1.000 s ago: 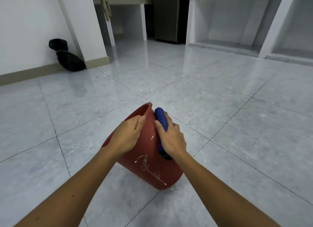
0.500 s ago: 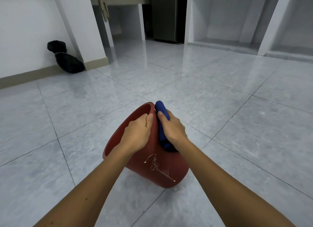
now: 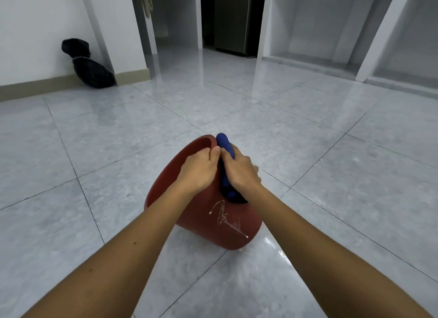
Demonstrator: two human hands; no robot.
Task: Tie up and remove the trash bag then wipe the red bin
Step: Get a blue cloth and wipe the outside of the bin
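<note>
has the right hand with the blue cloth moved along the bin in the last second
Yes. The right hand has slid the blue cloth up the red bin toward its rim, away from the white streak marks on the bin's side.

The right hand (image 3: 240,169) covers the middle of the blue cloth (image 3: 225,143) on the red bin (image 3: 213,213), whose inside and far wall face away, while both forearms run off the bottom edge.
</note>
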